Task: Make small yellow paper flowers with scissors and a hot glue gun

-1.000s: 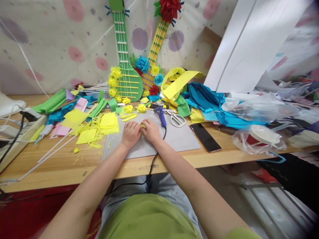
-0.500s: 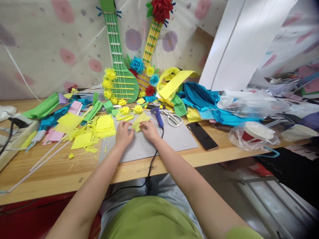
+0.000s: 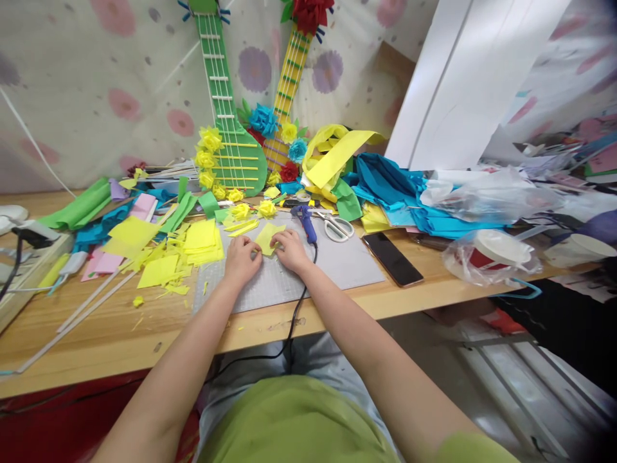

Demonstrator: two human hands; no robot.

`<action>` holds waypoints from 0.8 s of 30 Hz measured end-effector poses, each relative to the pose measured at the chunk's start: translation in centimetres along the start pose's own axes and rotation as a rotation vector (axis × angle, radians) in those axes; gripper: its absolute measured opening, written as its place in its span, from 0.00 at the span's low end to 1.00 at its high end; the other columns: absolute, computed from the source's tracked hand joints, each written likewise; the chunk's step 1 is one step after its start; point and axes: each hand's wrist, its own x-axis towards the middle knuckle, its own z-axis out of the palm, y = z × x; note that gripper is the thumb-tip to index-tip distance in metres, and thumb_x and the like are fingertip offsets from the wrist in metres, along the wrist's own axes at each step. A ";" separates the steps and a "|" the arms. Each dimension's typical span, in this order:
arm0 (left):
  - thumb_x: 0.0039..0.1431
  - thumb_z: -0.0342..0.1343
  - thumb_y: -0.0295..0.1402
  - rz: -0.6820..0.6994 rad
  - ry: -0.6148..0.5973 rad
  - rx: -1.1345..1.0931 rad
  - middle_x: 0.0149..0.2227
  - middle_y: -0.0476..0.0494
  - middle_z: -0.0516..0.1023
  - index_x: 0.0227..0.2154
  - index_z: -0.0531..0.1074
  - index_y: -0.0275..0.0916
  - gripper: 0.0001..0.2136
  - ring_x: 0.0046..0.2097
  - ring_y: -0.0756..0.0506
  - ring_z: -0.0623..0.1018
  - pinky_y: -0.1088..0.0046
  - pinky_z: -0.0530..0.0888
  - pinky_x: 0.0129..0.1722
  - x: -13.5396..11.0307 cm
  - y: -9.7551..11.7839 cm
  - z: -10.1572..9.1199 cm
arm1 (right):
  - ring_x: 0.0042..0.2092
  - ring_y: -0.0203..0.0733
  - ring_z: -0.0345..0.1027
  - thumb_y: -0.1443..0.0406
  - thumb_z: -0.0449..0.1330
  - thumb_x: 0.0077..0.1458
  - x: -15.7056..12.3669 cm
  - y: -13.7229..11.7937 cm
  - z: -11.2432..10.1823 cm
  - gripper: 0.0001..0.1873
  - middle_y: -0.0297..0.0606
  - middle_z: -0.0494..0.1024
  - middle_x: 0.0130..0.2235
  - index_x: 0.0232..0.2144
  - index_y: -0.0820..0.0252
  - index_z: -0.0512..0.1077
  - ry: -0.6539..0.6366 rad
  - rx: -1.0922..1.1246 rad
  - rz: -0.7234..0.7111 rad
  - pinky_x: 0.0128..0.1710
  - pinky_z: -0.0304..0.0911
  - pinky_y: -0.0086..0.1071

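Observation:
A small yellow crepe paper square point(image 3: 268, 238) is between my hands, raised just over the grey cutting mat point(image 3: 347, 270). My right hand point(image 3: 290, 249) pinches its right edge with thumb and fingertips. On the other side, the curled fingers of my left hand point(image 3: 242, 257) are closed at its lower left edge. A purple glue gun point(image 3: 304, 222) lies just beyond my right hand, its black cord trailing over the table edge. Beyond the paper are yellow paper flowers point(image 3: 267, 208). A stack of cut yellow paper squares point(image 3: 201, 242) lies left of my left hand.
White-handled scissors point(image 3: 339, 228) and a black phone point(image 3: 393, 258) lie to the right. Green point(image 3: 238, 161) and yellow point(image 3: 292, 71) paper guitars lean against the back wall. Blue crepe paper point(image 3: 390, 186) and a bagged cup point(image 3: 494, 251) stand farther right. Thin white strips point(image 3: 91, 302) lie at left.
My left hand has moved slightly right, closer to my right hand. The yellow square has shifted and turned a little between the fingers. The camera view has moved slightly.

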 end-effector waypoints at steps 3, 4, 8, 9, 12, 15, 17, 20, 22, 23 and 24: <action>0.50 0.52 0.31 -0.003 -0.008 -0.005 0.36 0.42 0.67 0.27 0.75 0.41 0.06 0.43 0.42 0.68 0.65 0.67 0.46 0.0 0.0 0.0 | 0.54 0.46 0.50 0.70 0.56 0.49 -0.4 -0.3 -0.1 0.11 0.32 0.68 0.52 0.34 0.53 0.75 0.049 -0.111 -0.038 0.53 0.49 0.42; 0.50 0.52 0.31 -0.001 -0.006 -0.006 0.36 0.42 0.67 0.27 0.75 0.41 0.06 0.43 0.43 0.68 0.65 0.67 0.45 0.0 0.0 0.0 | 0.53 0.46 0.51 0.69 0.56 0.49 -0.4 -0.4 -0.2 0.10 0.32 0.68 0.53 0.33 0.53 0.75 0.043 -0.128 -0.055 0.52 0.48 0.42; 0.50 0.52 0.32 0.003 0.011 -0.016 0.35 0.42 0.66 0.26 0.75 0.40 0.06 0.43 0.42 0.67 0.65 0.67 0.45 -0.2 -0.1 0.0 | 0.49 0.43 0.54 0.67 0.57 0.51 -0.4 0.0 -0.1 0.08 0.33 0.71 0.47 0.32 0.54 0.76 -0.003 -0.108 -0.077 0.51 0.50 0.39; 0.49 0.53 0.32 0.000 0.016 -0.021 0.35 0.42 0.66 0.27 0.75 0.40 0.06 0.43 0.42 0.67 0.65 0.67 0.45 -0.3 -0.1 -0.1 | 0.49 0.43 0.55 0.66 0.57 0.51 -0.3 0.1 0.0 0.07 0.33 0.72 0.46 0.32 0.54 0.76 -0.008 -0.090 -0.065 0.51 0.51 0.38; 0.49 0.53 0.32 -0.014 0.024 -0.037 0.34 0.42 0.67 0.27 0.75 0.40 0.06 0.42 0.42 0.68 0.65 0.67 0.45 -0.3 -0.2 0.0 | 0.48 0.43 0.57 0.63 0.58 0.51 0.0 0.4 0.2 0.06 0.36 0.72 0.43 0.30 0.57 0.75 -0.010 -0.031 -0.011 0.49 0.53 0.37; 0.48 0.54 0.32 -0.041 0.027 -0.048 0.35 0.43 0.67 0.26 0.75 0.39 0.06 0.43 0.42 0.68 0.65 0.67 0.45 -0.3 -0.2 0.2 | 0.46 0.43 0.58 0.62 0.59 0.50 0.2 0.4 0.4 0.07 0.38 0.72 0.41 0.28 0.59 0.74 -0.002 -0.004 0.036 0.48 0.54 0.36; 0.48 0.54 0.33 -0.066 0.028 -0.055 0.35 0.42 0.67 0.26 0.75 0.39 0.06 0.43 0.42 0.68 0.65 0.67 0.45 -0.3 -0.2 0.3 | 0.47 0.43 0.58 0.62 0.59 0.50 0.3 0.3 0.4 0.07 0.39 0.72 0.41 0.27 0.59 0.74 0.007 -0.002 0.063 0.48 0.54 0.36; 0.49 0.55 0.36 -0.123 0.021 -0.069 0.35 0.43 0.68 0.26 0.75 0.39 0.07 0.43 0.43 0.68 0.65 0.66 0.46 -0.1 -0.1 0.4 | 0.48 0.44 0.58 0.61 0.60 0.49 0.2 0.0 0.5 0.07 0.39 0.71 0.41 0.26 0.59 0.73 0.012 0.001 0.103 0.49 0.54 0.36; 0.50 0.54 0.38 -0.176 0.012 -0.070 0.35 0.43 0.68 0.26 0.75 0.40 0.09 0.43 0.43 0.69 0.65 0.65 0.46 0.0 0.2 0.4 | 0.48 0.44 0.59 0.61 0.60 0.49 0.3 -0.1 0.5 0.08 0.39 0.71 0.41 0.25 0.59 0.73 0.014 0.005 0.128 0.49 0.54 0.37; 0.51 0.54 0.40 -0.204 0.009 -0.063 0.35 0.43 0.68 0.26 0.76 0.40 0.09 0.43 0.43 0.69 0.64 0.65 0.46 0.1 0.3 0.4 | 0.48 0.44 0.59 0.60 0.59 0.49 0.3 -0.1 0.6 0.08 0.39 0.71 0.42 0.25 0.59 0.73 0.017 0.007 0.139 0.49 0.54 0.37; 0.51 0.54 0.40 -0.230 0.008 -0.051 0.36 0.43 0.69 0.26 0.76 0.41 0.10 0.44 0.42 0.69 0.63 0.64 0.46 0.1 0.5 0.3 | 0.48 0.44 0.59 0.60 0.59 0.49 0.3 -0.2 0.6 0.08 0.39 0.71 0.42 0.25 0.59 0.72 0.022 0.006 0.148 0.49 0.54 0.37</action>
